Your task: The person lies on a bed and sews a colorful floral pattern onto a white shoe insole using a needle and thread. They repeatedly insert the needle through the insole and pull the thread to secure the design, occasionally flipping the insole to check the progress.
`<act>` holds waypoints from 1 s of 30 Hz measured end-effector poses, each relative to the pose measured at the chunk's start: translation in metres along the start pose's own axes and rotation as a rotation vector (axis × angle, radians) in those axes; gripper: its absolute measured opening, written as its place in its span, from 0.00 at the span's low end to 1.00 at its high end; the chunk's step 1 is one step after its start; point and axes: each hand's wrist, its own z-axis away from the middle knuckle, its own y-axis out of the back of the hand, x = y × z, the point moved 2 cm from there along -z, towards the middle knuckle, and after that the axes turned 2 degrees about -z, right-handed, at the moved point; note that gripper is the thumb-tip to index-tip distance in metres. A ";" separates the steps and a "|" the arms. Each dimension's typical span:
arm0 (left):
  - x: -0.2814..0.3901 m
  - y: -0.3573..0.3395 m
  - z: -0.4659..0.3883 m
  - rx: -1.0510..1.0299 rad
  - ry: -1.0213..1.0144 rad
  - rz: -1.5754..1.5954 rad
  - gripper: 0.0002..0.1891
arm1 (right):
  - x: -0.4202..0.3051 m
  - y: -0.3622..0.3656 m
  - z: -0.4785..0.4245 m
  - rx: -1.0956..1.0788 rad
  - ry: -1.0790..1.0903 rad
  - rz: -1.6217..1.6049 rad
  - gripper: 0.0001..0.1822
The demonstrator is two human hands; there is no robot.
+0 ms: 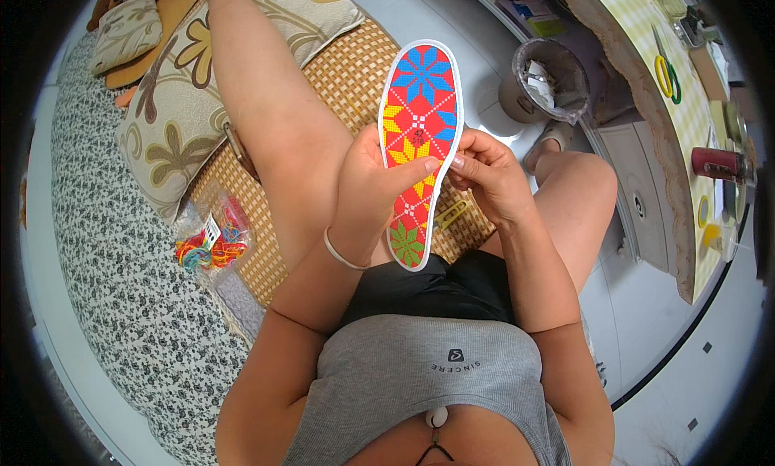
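An embroidery insole (419, 145) with a white edge is held up in front of me, its patterned face towards me. Blue, yellow and green star flowers cover its red ground, with printed marks near the middle. My left hand (378, 178) grips the insole's left side, the thumb lying across its face. At the opposite edge my right hand (493, 172) pinches the rim between thumb and fingers; whether it also holds a needle or thread is too small to tell. Beneath the insole a yellow plastic clip (451, 215) lies on the woven mat (339, 66).
A clear bag of colourful embroidery thread (215, 242) lies on the left by a floral cushion (172, 145). On the right stands a lined waste bin (548, 82). Scissors (666, 78) and a dark red bottle (717, 163) are on the checked tablecloth (648, 18).
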 end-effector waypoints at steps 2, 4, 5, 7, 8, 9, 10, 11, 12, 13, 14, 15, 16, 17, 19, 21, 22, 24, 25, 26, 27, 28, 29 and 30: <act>-0.001 0.000 0.000 0.007 -0.013 -0.012 0.18 | -0.001 0.000 0.001 -0.001 0.009 0.014 0.04; -0.001 -0.003 -0.001 0.020 -0.032 -0.031 0.17 | -0.004 -0.002 0.003 0.012 0.015 0.031 0.04; -0.002 -0.003 -0.002 0.001 -0.016 -0.006 0.17 | -0.006 -0.001 0.003 0.011 0.017 0.037 0.04; -0.002 -0.004 -0.004 -0.038 0.018 0.041 0.17 | -0.009 -0.001 0.004 0.012 0.023 0.047 0.04; -0.003 -0.004 -0.006 -0.018 0.056 0.085 0.15 | -0.012 -0.003 0.007 0.048 0.073 0.129 0.04; -0.005 -0.004 -0.007 0.002 0.096 0.127 0.14 | -0.017 -0.010 0.010 0.087 0.123 0.208 0.04; -0.008 -0.004 -0.008 0.025 0.136 0.166 0.13 | -0.020 -0.018 0.013 0.124 0.172 0.286 0.04; -0.011 -0.001 -0.007 -0.060 0.196 0.263 0.12 | -0.020 -0.025 0.016 0.141 0.218 0.324 0.05; -0.013 0.006 -0.005 -0.146 0.259 0.357 0.11 | -0.019 -0.032 0.019 0.159 0.265 0.359 0.05; -0.016 0.009 -0.004 -0.230 0.323 0.451 0.11 | -0.019 -0.038 0.021 0.178 0.312 0.393 0.05; -0.024 0.010 -0.003 -0.180 0.349 0.382 0.14 | -0.018 -0.044 0.024 0.206 0.370 0.473 0.05; -0.028 0.008 -0.002 -0.204 0.376 0.380 0.16 | -0.019 -0.049 0.026 0.241 0.428 0.555 0.05; -0.031 0.007 -0.001 -0.229 0.402 0.378 0.18 | -0.021 -0.052 0.028 0.263 0.452 0.600 0.04; -0.034 0.006 -0.001 -0.252 0.429 0.375 0.20 | -0.020 -0.051 0.029 0.272 0.451 0.618 0.04; -0.041 0.004 -0.001 -0.260 0.391 0.319 0.23 | -0.017 -0.049 0.031 0.290 0.446 0.650 0.05; -0.043 -0.001 -0.001 -0.273 0.341 0.348 0.23 | -0.019 -0.051 0.031 0.294 0.528 0.709 0.05; -0.045 -0.002 -0.001 -0.267 0.326 0.368 0.23 | -0.019 -0.052 0.030 0.296 0.572 0.729 0.04; -0.047 -0.003 -0.001 -0.217 0.344 0.431 0.23 | -0.022 -0.053 0.032 0.309 0.627 0.812 0.03; -0.048 -0.003 -0.002 -0.213 0.345 0.440 0.23 | -0.022 -0.052 0.033 0.304 0.652 0.829 0.03; -0.049 -0.003 -0.002 -0.209 0.351 0.445 0.23 | -0.022 -0.050 0.033 0.298 0.677 0.845 0.03; -0.049 -0.005 -0.002 -0.209 0.353 0.447 0.22 | -0.022 -0.049 0.033 0.291 0.702 0.864 0.03; -0.049 -0.005 -0.002 -0.210 0.358 0.449 0.22 | -0.023 -0.048 0.033 0.281 0.739 0.868 0.04; -0.049 -0.006 -0.003 -0.212 0.364 0.448 0.22 | -0.023 -0.048 0.032 0.270 0.775 0.872 0.04; -0.049 -0.007 -0.002 -0.212 0.366 0.446 0.22 | -0.023 -0.048 0.032 0.256 0.812 0.876 0.05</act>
